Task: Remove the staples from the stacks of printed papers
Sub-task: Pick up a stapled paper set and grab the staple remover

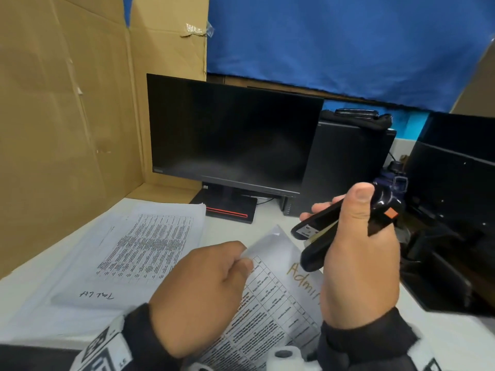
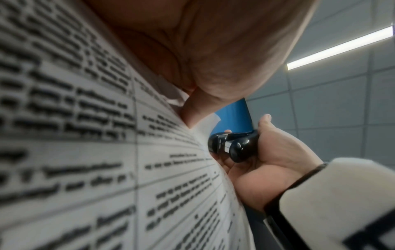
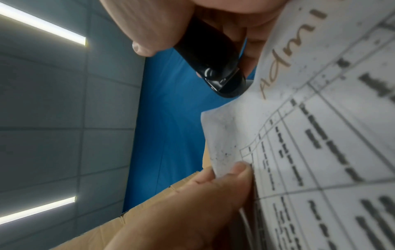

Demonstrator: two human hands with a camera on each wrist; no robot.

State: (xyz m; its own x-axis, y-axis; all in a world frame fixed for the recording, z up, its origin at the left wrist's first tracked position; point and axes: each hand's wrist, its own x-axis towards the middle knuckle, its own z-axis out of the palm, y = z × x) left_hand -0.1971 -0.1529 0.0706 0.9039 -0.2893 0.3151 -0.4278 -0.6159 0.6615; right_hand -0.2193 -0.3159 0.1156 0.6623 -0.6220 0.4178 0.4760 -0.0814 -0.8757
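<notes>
My left hand (image 1: 206,287) pinches the upper corner of a printed paper set (image 1: 278,298), lifted off the desk, with "Admi" handwritten in gold near its top. In the right wrist view the thumb and fingers (image 3: 235,175) clamp that paper set (image 3: 320,135) by its corner. My right hand (image 1: 359,250) grips a black stapler (image 1: 318,231) in the air, its nose pointing left toward the corner, a short gap away. The left wrist view shows the stapler (image 2: 233,145) just beyond the paper set (image 2: 107,135). No staple is visible.
A second stack of printed papers (image 1: 139,247) lies on the white desk (image 1: 450,341) to the left. A dark monitor (image 1: 230,135) stands behind, a cardboard wall (image 1: 67,116) on the left, and black equipment (image 1: 452,210) on the right.
</notes>
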